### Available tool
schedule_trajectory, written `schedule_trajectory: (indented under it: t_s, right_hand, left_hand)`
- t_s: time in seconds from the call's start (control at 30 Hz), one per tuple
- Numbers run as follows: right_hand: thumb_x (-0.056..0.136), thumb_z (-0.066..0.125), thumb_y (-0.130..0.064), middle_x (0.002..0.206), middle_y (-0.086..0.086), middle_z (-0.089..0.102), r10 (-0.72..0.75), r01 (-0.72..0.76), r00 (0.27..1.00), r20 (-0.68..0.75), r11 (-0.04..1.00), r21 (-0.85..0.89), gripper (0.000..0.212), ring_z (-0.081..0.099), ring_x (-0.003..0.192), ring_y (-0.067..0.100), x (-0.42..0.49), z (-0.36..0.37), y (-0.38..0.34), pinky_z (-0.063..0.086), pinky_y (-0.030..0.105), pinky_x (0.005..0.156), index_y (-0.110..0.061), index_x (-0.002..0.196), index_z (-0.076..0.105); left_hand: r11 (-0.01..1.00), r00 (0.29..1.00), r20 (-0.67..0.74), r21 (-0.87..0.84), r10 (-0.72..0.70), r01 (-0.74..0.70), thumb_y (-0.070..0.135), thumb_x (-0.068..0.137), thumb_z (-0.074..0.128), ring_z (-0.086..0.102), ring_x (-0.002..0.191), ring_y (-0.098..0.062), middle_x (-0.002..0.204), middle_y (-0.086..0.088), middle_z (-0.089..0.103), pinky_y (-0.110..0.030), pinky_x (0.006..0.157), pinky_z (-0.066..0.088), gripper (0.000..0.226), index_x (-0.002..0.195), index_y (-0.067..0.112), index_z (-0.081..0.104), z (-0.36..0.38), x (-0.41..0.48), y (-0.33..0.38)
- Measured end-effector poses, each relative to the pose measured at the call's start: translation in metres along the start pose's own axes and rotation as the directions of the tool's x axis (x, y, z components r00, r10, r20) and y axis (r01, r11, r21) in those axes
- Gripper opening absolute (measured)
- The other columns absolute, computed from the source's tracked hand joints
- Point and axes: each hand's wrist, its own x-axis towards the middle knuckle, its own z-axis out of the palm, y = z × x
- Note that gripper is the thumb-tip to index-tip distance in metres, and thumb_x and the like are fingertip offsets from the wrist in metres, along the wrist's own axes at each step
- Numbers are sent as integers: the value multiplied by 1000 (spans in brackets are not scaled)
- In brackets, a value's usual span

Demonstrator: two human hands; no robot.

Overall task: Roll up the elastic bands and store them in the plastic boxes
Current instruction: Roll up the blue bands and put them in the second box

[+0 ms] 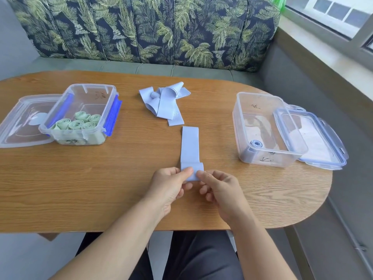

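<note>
A pale blue elastic band [190, 146] lies flat on the wooden table [101, 178], running away from me, with its near end folded over. My left hand [171, 184] and my right hand [218, 186] both pinch that folded near end between thumb and fingers. A loose pile of more pale blue bands [165, 102] lies further back at the centre. The clear plastic box on the right [266, 130] holds one rolled blue band [256, 144]. The clear box on the left [80, 114], with blue clips, holds several rolled green bands [80, 122].
The left box's lid [22, 122] lies flat beside it on the far left. The right box's lid [314, 138] leans against it near the table's right rounded edge. A leaf-patterned bench back [141, 29] stands behind the table, and a window sill runs along the right.
</note>
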Motion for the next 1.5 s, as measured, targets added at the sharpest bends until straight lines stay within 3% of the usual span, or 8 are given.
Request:
schedule_trajectory:
  t_s: [0.13,0.27,0.4,0.6,0.9,1.07,1.23,1.5]
  right_hand:
    - [86,72,-21,58,1,56,-2,2,1000,-8,1000,-23,20,48,46,7,0,3,0,38,17,44,-9,72,65]
    - [86,73,-24,57,2,56,13,-15,999,-30,999,-40,24,47,44,8,1,3,-2,36,18,43,-9,69,63]
    - [85,73,-29,56,1,56,30,-31,999,-17,998,-55,28,48,45,10,1,4,-2,35,19,42,-2,83,67]
    - [90,65,-34,70,7,65,21,-22,999,26,999,46,42,58,55,13,1,3,-3,41,20,47,6,101,68]
    - [85,70,-12,68,10,65,-33,28,994,103,998,55,7,55,55,11,-1,1,-3,42,19,50,-6,89,72]
    - [86,70,-14,62,7,61,-5,2,997,77,999,41,9,55,52,11,0,3,-3,41,18,46,-8,80,70]
    - [88,70,-19,61,6,62,36,-38,998,52,999,36,17,54,49,11,0,2,-3,40,18,44,-3,82,69]
    - [87,69,-28,70,3,66,22,-28,997,72,996,85,20,65,63,13,-2,2,-6,44,19,50,-8,82,68]
  left_hand:
    - [990,998,-7,125,63,-62,32,89,68,63,72,-8,77,4,71,-22,59,42,24,83,10,71,-5,3,-2]
    - [999,991,130,-41,7,-2,23,88,69,60,84,-11,93,-1,73,-22,64,42,14,97,13,71,-12,4,0]
    - [996,987,160,-92,30,-16,8,87,67,57,81,-10,93,-2,73,-23,64,39,13,98,15,70,-14,5,-3]
    - [995,992,95,-46,89,-85,15,87,69,63,68,-6,79,3,74,-24,65,41,4,89,16,72,-16,5,-3]
    - [987,988,5,54,153,-153,26,85,73,64,59,-4,68,5,73,-21,60,44,17,80,10,71,-14,0,-3]
    - [993,993,29,28,118,-119,34,86,70,63,74,-10,79,1,72,-22,60,43,20,82,15,71,-18,3,-3]
    - [988,984,179,-154,10,18,7,87,65,55,70,-8,94,-6,70,-20,58,42,19,106,9,68,-23,3,0]
    - [994,995,30,-49,97,-95,12,85,72,65,72,-10,81,-2,74,-21,62,44,3,82,12,71,-21,6,-3]
